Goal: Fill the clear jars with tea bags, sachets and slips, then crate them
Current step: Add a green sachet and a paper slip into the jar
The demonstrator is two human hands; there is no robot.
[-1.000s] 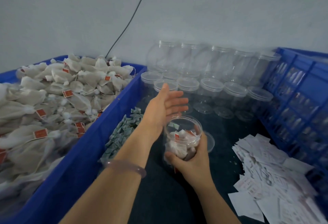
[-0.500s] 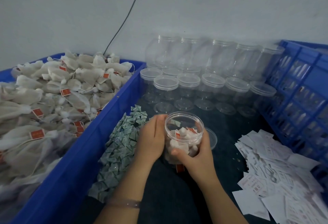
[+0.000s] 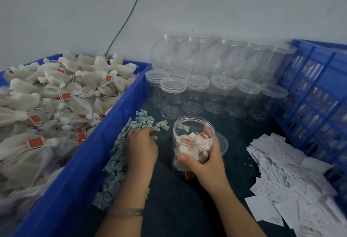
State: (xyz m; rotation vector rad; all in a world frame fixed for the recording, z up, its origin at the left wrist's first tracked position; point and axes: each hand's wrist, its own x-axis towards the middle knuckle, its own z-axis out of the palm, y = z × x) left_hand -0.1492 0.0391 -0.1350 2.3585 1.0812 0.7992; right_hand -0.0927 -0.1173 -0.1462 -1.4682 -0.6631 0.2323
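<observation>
Bare left hand (image 3: 139,147) and right hand (image 3: 204,158), one bangle (image 3: 126,212)
The bangle is a thin, smooth, translucent ring of smoky pinkish-grey around the left wrist; the right thumb's nail is short and plain.

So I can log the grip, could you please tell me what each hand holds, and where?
The right hand grips the jar round its side wall. The left hand rests on the sachets; whether it pinches one cannot be told.
</observation>
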